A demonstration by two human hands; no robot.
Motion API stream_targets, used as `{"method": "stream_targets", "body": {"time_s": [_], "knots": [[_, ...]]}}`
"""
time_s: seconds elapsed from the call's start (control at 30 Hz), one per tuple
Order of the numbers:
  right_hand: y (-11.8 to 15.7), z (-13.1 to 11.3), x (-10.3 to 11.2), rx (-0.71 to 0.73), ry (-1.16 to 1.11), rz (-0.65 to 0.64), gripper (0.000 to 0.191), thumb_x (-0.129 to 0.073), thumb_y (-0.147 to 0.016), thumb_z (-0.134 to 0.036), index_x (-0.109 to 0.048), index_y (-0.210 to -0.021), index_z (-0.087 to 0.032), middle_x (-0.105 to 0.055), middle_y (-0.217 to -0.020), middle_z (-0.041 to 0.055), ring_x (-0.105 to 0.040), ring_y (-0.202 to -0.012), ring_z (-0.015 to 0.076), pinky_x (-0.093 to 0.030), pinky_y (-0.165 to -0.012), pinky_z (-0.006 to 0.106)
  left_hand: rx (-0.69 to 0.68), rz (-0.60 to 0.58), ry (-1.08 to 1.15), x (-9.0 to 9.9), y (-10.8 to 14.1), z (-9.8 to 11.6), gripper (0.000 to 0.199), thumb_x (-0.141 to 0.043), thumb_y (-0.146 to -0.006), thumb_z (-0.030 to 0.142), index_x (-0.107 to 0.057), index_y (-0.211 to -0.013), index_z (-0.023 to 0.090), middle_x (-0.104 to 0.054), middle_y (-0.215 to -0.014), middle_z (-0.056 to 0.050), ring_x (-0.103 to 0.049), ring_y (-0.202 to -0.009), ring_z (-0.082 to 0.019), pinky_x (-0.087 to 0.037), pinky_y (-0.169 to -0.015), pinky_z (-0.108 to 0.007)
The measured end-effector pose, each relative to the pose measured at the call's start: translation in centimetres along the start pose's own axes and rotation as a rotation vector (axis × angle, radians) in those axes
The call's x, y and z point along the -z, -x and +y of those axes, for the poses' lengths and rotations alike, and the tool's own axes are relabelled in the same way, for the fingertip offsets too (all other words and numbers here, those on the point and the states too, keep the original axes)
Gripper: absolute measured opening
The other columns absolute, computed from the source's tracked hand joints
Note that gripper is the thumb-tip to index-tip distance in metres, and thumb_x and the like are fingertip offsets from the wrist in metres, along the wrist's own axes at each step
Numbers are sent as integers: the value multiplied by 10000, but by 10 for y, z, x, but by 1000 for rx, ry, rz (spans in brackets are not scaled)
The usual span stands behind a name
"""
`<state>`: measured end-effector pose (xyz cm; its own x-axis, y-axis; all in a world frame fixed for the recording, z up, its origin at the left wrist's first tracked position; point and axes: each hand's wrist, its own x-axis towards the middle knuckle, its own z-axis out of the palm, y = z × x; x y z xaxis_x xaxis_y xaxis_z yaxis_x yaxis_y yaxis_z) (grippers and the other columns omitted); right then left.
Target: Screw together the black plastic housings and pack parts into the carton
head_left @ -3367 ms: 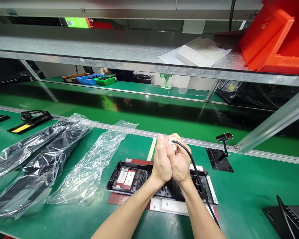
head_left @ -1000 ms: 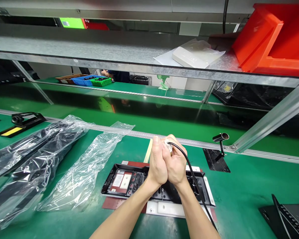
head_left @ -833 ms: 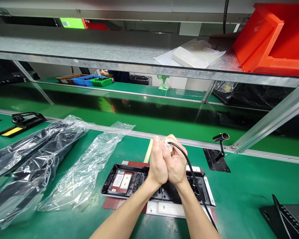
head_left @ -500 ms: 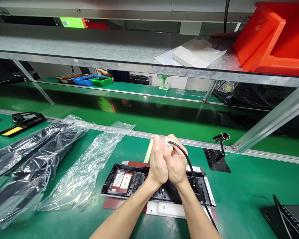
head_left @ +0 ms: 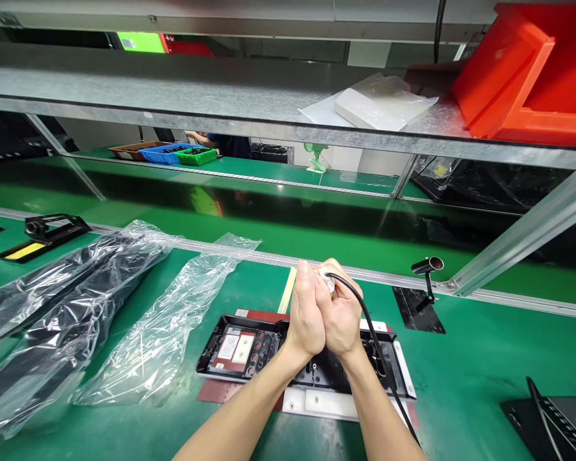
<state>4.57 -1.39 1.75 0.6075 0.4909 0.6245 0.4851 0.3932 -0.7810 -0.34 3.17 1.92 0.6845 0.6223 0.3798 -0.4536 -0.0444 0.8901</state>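
My left hand and my right hand are pressed together, fingers wrapped round a corded tool. Only its white-wrapped end shows between them; my fists hide the rest, so its kind cannot be told. A black cable leaves that end, curves over my right hand and runs down past my right forearm. Behind and below my hands lies a long black plastic housing, its hollow side up. It rests on a fixture with a reddish-brown base and white blocks. My hands cover the housing's middle.
Left on the green bench lie clear plastic bags, some with dark parts inside. A small stand with a metal tube is at right; a black part lies nearer. Overhead runs a metal shelf with a red bin.
Both hands keep the same grip over the housing. The whole view has shifted very slightly; nothing else visibly differs.
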Motion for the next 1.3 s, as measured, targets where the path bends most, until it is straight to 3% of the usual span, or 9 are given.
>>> {"method": "stream_targets", "body": {"time_s": [0.43,0.7,0.87,1.3], "knots": [[1,0,0,-16,-22,-8,178,-640,-954,-283,-660,-788,-223,-569,-798,-7,-499,-755,133,-396,-717,292,-33,17,-13,0,0,-1,561,-193,-1058,619,-398,-713,226,-449,-735,-23,-478,-742,-191,-462,-788,-357],[1,1,-1,-17,-12,-2,194,-628,-959,-317,-669,-794,-223,-580,-795,0,-511,-749,140,-412,-723,301,-1,5,-31,0,0,0,625,-150,-1035,665,-470,-732,223,-485,-742,-48,-524,-775,-218,-504,-827,-381],[1,0,0,-5,13,7,237,-616,-964,-335,-654,-761,-219,-578,-785,4,-503,-741,143,-412,-708,301,14,60,-73,1,0,-2,625,-166,-1018,705,-424,-706,229,-457,-729,-39,-483,-719,-202,-499,-780,-377],[0,0,0,-8,20,9,247,-619,-963,-345,-644,-754,-215,-581,-776,-1,-512,-729,137,-405,-687,292,19,-9,-21,-1,0,3,633,-145,-1033,672,-457,-706,228,-501,-736,-52,-545,-784,-222,-507,-837,-382]]}}
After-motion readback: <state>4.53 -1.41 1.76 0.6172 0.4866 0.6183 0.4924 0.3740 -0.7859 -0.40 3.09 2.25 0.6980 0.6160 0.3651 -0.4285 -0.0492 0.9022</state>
